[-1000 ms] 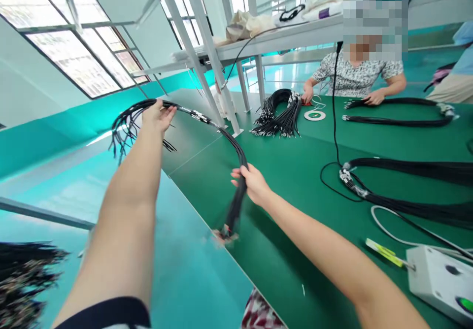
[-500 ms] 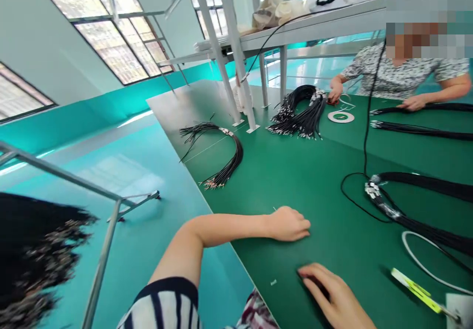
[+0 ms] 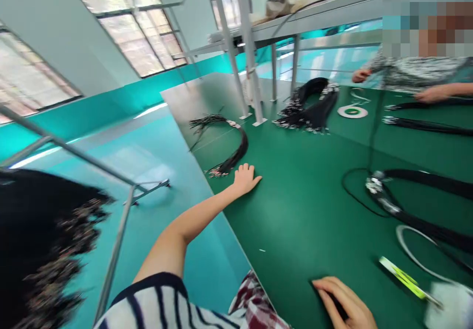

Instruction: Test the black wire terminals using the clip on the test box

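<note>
My left hand (image 3: 246, 179) lies palm down on the green table with its fingers spread and nothing in them. Just beyond it is a curved bundle of black cables (image 3: 240, 149), with bare coppery ends near my fingers and a white band round it. At the bottom of the view, my right hand (image 3: 347, 302) rests low over the table. Its thumb and index fingertips come close together in a pinch; whatever may be between them is hidden. To its right lies a yellow-green cutter-like tool (image 3: 402, 277), blurred.
A second black cable bundle (image 3: 314, 100) and a white tape roll (image 3: 353, 112) lie farther back. Taped cables (image 3: 424, 220) stretch along the right. Metal shelf posts (image 3: 249, 58) stand on the table. A co-worker's hand (image 3: 432, 94) is across. Cables hang on a rack (image 3: 121, 240) at left.
My left hand has moved forward toward the curved cable bundle, and its fingers have opened from a loose curl. The co-worker's hand has drawn away from the back bundle. The view has shifted.
</note>
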Motion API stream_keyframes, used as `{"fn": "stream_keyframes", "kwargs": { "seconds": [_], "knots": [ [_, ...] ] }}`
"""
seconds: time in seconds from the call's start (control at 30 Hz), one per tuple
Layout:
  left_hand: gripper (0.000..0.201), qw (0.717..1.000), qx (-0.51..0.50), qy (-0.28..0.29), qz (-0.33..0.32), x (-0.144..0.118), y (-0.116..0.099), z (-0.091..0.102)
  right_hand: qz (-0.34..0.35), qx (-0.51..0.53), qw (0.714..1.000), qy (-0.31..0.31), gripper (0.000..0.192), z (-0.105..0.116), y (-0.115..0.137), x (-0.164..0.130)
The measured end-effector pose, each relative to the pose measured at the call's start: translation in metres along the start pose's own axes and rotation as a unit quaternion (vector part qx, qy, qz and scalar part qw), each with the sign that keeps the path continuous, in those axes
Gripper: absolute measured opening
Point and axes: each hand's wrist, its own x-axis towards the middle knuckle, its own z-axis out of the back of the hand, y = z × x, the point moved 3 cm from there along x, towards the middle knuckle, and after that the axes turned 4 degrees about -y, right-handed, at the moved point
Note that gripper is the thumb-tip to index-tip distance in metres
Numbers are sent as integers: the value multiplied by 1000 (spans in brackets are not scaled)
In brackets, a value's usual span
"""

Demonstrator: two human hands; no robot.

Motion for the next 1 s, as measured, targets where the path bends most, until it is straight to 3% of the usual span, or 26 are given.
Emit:
{"fn": "stream_keyframes", "kwargs": {
  "seconds": [0.1,0.2,0.27,0.37,0.47,0.53,0.6,0.7,0.77,0.83,0.9,1.0],
  "knots": [
    [28,987,-60,40,-145,17,-80,-10,-46,4,999,25,21,2,19,5],
    [31,928,-113,67,-349,24,-195,-22,-83,18,996,36,25,4,27,8],
    [36,885,-100,81,-448,24,-267,-29,-98,31,994,31,24,5,28,8],
    [44,869,-25,116,-480,33,-342,-38,-104,54,993,17,23,8,29,5],
    [31,861,6,145,-487,53,-378,-34,-97,72,993,8,22,8,27,3],
    [14,850,8,160,-502,70,-392,-19,-90,79,993,7,22,7,25,2],
    [15,845,-5,146,-514,87,-402,9,-90,90,992,7,23,5,22,1],
    [31,858,-37,58,-509,102,-408,66,-120,150,981,0,21,8,21,1],
    [28,869,-47,1,-493,99,-397,103,-160,235,958,-44,25,22,24,6],
    [17,875,-48,-37,-481,85,-368,131,-193,340,912,-127,55,49,31,17],
    [16,876,-49,-60,-476,61,-322,146,-197,455,846,-195,68,83,39,34],
    [28,857,-82,-100,-499,17,-235,144,-134,557,788,-223,87,127,48,66]
  ]
}}
